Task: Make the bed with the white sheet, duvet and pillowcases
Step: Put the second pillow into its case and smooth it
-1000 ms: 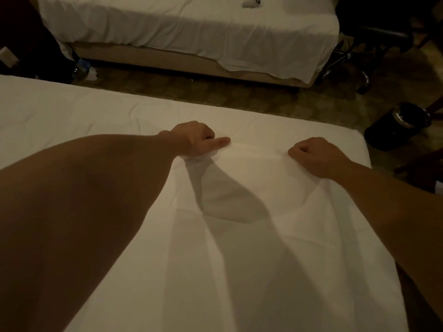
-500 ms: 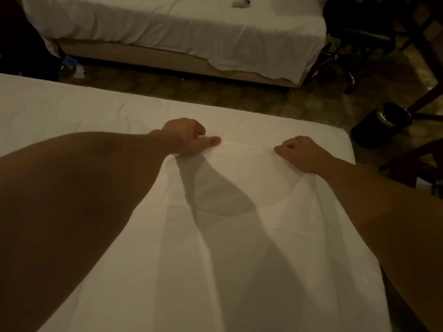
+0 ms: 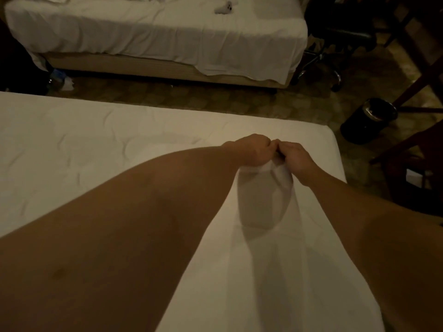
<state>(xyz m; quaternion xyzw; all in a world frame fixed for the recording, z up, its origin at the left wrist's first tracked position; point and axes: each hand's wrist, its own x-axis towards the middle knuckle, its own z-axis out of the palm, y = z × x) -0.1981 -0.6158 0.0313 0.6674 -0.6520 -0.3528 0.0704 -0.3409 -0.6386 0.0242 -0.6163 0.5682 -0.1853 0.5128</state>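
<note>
White sheet (image 3: 275,271) is the thing in hand, a thin layer spread over the near mattress (image 3: 84,144) from the bottom edge of the view up to the two hands, where it is gathered into a raised, bunched fold. At far left, past the mattress edge, a bit of blue and white litter (image 3: 61,79) lies on the patterned carpet (image 3: 191,97) beside the base of a second bed (image 3: 155,34), which stands across the top of the view with its own loose white cover hanging over the side and a small pale object (image 3: 224,8) on top that is too small to name. The bare quilted surface of the near mattress fills the left half. Over it reaches the left forearm, and the left hand (image 3: 254,149) has its fingers curled tight, pinching the gathered edge of the sheet. Touching it knuckle to knuckle, the right hand (image 3: 293,155) is likewise curled round the same bunch of cloth, so that both grip it at one spot and the fabric hangs below them in a narrow shadowed tent. Further right, off the mattress corner, a dark round bin (image 3: 369,121) stands on the carpet, near dark wooden furniture legs (image 3: 422,75) and the wheeled base of a chair (image 3: 333,75)
</note>
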